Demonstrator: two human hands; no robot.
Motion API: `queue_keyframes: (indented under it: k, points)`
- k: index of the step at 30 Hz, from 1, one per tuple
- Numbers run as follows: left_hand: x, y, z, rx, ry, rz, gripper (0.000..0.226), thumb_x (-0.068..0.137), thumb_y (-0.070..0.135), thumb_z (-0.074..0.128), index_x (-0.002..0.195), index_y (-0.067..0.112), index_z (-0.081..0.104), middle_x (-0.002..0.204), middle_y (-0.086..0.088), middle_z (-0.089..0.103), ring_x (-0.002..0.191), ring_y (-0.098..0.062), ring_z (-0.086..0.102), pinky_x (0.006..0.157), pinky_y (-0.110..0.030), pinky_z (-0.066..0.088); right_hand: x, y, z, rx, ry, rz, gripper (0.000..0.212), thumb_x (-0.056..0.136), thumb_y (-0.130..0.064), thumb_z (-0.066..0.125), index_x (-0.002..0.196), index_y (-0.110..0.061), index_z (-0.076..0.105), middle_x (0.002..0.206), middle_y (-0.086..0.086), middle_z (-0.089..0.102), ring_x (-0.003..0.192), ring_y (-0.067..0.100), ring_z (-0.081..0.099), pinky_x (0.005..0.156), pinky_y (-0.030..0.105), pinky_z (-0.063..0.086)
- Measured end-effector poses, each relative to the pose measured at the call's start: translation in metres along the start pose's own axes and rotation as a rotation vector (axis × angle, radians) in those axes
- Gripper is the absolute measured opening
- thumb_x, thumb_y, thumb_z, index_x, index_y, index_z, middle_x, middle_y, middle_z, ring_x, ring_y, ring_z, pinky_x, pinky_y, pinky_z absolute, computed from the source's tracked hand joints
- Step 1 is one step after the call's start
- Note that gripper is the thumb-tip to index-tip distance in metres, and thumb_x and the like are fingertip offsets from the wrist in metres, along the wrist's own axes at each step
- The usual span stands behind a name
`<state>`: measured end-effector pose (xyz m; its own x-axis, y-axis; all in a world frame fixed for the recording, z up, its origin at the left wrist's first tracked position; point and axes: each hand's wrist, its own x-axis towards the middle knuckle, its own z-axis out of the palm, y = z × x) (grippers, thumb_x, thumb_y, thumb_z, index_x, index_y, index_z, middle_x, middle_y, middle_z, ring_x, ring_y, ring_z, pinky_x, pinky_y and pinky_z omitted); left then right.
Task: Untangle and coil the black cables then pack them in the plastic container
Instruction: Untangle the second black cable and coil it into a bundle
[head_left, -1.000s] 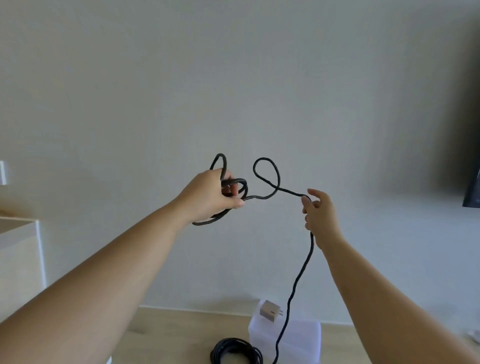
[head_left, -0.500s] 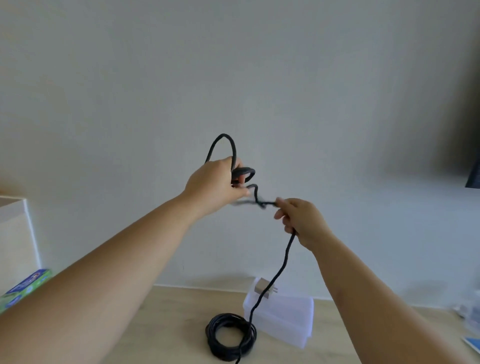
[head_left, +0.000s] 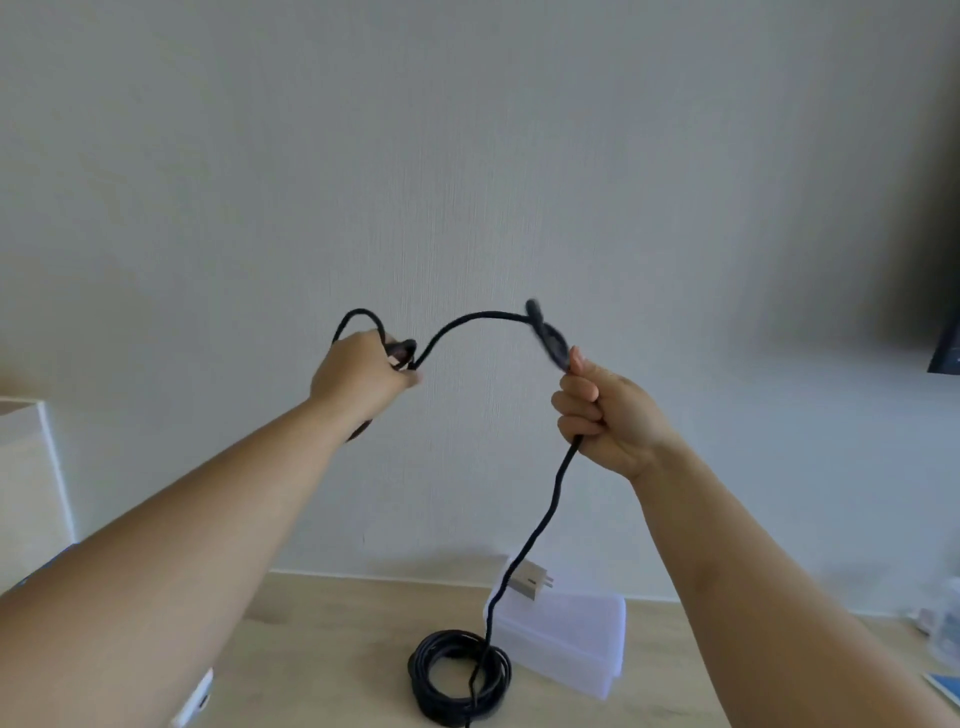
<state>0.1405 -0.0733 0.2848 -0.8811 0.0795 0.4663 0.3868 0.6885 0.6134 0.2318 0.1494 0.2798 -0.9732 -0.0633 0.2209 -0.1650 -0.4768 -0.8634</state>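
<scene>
The black cable (head_left: 483, 317) now arches in a wide hump between the two hands. Half a second ago the hands were almost together, with only a short kinked stretch between them; they have since drawn well apart. A small twist of cable, blurred, now sits just above the right hand.

The left hand (head_left: 358, 379) is clenched around gathered turns of the cable, and one loop stands up over its knuckles. The right hand (head_left: 608, 410) is closed in a fist around the cable, thumb side up. From the bottom of that fist the cable drops in a wavy line, passing in front of the plastic container (head_left: 566, 639).

Both hands are held high above the container, against the pale wall. The hanging cable runs down to a coiled black cable (head_left: 457, 675), which lies flat on the wooden worktop (head_left: 322, 649) just beside the container's left front corner. A small white plug adapter (head_left: 530, 582) rests on the container's lid at its far left corner, prongs pointing right.
</scene>
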Motion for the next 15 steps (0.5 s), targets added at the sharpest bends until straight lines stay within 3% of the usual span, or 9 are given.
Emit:
queue_keyframes:
  k: [2, 4, 6, 8, 10, 12, 15]
  points:
    - [-0.002, 0.011, -0.004, 0.028, -0.084, 0.04, 0.034, 0.078, 0.027, 0.074, 0.107, 0.012, 0.066, 0.097, 0.002, 0.066, 0.079, -0.014, 0.053, 0.065, -0.024, 0.036, 0.013, -0.01, 0.009, 0.159, 0.052, -0.009, 0.018, 0.091, -0.025, 0.047, 0.08, -0.016, 0.057, 0.044, -0.011, 0.037, 0.034, 0.002, 0.028, 0.032, 0.012, 0.017]
    - [-0.014, 0.02, 0.001, -0.198, -0.26, 0.0, 0.023, 0.078, 0.026, 0.073, 0.092, 0.008, 0.068, 0.092, -0.006, 0.073, 0.055, -0.012, 0.044, 0.051, -0.023, 0.031, 0.025, -0.019, 0.018, 0.334, 0.131, 0.008, 0.021, 0.097, -0.025, 0.046, 0.082, -0.013, 0.055, 0.043, -0.009, 0.039, 0.033, 0.003, 0.028, 0.03, 0.012, 0.018]
    - [-0.031, 0.031, 0.007, -0.454, -0.442, -0.074, 0.027, 0.081, 0.034, 0.072, 0.087, 0.009, 0.065, 0.089, -0.006, 0.075, 0.044, -0.01, 0.029, 0.044, -0.02, 0.026, 0.033, -0.026, 0.032, 0.512, 0.153, 0.036, 0.027, 0.1, -0.025, 0.044, 0.079, -0.01, 0.054, 0.041, -0.007, 0.039, 0.03, 0.005, 0.028, 0.029, 0.013, 0.018]
    - [-0.046, 0.038, 0.02, -0.536, -0.58, -0.057, 0.038, 0.08, 0.045, 0.07, 0.091, 0.01, 0.064, 0.095, -0.006, 0.074, 0.043, -0.009, 0.026, 0.044, -0.02, 0.024, 0.036, -0.03, 0.046, 0.601, 0.118, 0.034, 0.037, 0.101, -0.023, 0.042, 0.069, -0.007, 0.052, 0.039, -0.005, 0.039, 0.027, 0.006, 0.027, 0.027, 0.014, 0.019]
    - [-0.059, 0.041, 0.032, -0.565, -0.678, 0.006, 0.036, 0.081, 0.043, 0.069, 0.093, 0.009, 0.067, 0.097, -0.008, 0.073, 0.048, -0.011, 0.024, 0.046, -0.021, 0.022, 0.038, -0.029, 0.054, 0.592, 0.113, 0.025, 0.047, 0.101, -0.022, 0.041, 0.058, -0.005, 0.05, 0.039, -0.004, 0.039, 0.027, 0.006, 0.027, 0.027, 0.013, 0.018]
    - [-0.066, 0.04, 0.04, -0.633, -0.72, 0.004, 0.024, 0.085, 0.033, 0.067, 0.088, 0.01, 0.065, 0.086, -0.007, 0.073, 0.05, -0.013, 0.022, 0.046, -0.023, 0.019, 0.037, -0.024, 0.053, 0.542, 0.158, 0.01, 0.04, 0.101, -0.021, 0.043, 0.064, -0.007, 0.049, 0.042, -0.003, 0.041, 0.028, 0.006, 0.029, 0.028, 0.013, 0.022]
    - [-0.067, 0.031, 0.05, -0.621, -0.616, -0.069, 0.019, 0.086, 0.026, 0.068, 0.079, 0.009, 0.064, 0.07, -0.004, 0.07, 0.045, -0.013, 0.023, 0.042, -0.022, 0.019, 0.026, -0.01, 0.03, 0.273, 0.3, -0.061, 0.026, 0.1, -0.021, 0.046, 0.082, -0.004, 0.054, 0.061, 0.006, 0.056, 0.049, 0.013, 0.054, 0.047, 0.019, 0.049]
